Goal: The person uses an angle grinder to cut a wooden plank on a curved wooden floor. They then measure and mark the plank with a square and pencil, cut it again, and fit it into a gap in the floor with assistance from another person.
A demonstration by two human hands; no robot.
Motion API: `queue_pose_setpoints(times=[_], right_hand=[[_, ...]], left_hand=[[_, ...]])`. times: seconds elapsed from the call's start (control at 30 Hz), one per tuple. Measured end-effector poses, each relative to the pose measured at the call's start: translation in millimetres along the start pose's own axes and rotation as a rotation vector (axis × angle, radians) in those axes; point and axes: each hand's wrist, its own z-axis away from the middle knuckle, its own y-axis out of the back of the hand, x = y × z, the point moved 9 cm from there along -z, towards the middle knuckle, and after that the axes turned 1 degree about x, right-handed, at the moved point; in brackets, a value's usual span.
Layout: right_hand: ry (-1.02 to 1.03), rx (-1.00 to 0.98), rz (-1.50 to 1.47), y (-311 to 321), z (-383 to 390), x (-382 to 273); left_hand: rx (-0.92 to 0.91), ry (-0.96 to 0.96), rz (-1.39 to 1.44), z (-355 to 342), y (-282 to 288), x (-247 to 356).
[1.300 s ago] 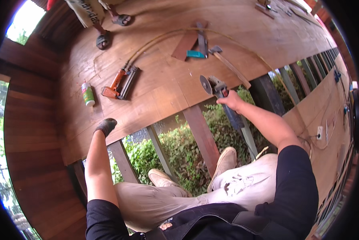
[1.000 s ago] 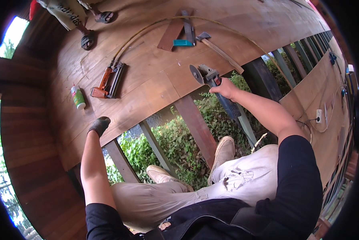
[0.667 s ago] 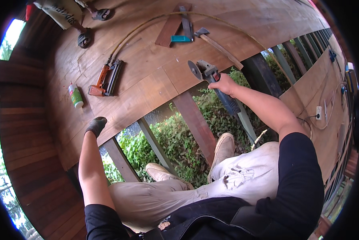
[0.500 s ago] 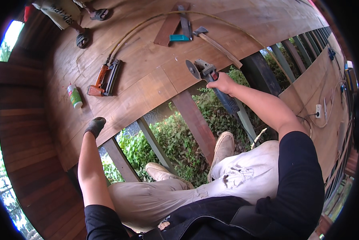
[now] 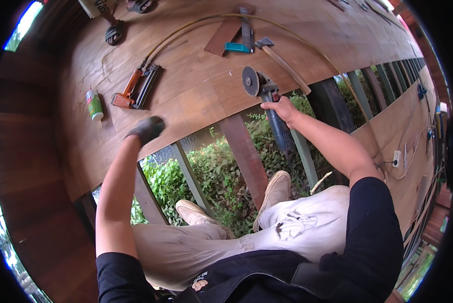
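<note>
From where I stand, the right hand (image 5: 282, 110), bare, is wrapped round the body of a grinder (image 5: 274, 123), thumb along its side. The tool hangs at the floor's near edge, its head over the wood and its tail over the open beams (image 5: 244, 156). The disc (image 5: 250, 81) is tipped up and looks clear of the floor (image 5: 186, 106); I can't tell whether it's spinning.

The left hand (image 5: 148, 130), in a dark glove, is over that same edge, well to the left. It's blurred, so I can't say whether it's clenched or loose, or holding anything.

One-handed is a weak way to manage such a tool, I'd say: better to bring the other hand onto it, wrists firm, body out of line with the disc. The cord, hard to follow against the leaves (image 5: 226, 184), wants to trail behind, away from the shoes (image 5: 274, 194).

Farther in, the hatchet (image 5: 287, 68) lies just beyond the disc, near enough to be worth shifting. The nail gun (image 5: 137, 87) and bottle (image 5: 94, 104) sit safely apart, towards the left, while someone's sandalled foot (image 5: 114, 34) stands beyond them.
</note>
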Motion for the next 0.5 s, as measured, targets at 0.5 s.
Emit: queue_pose_setpoints(times=[0.5], right_hand=[[0.060, -0.112, -0.420, -18, 13, -54]], left_hand=[[-0.171, -0.061, 1.718, 9, -126, 362]])
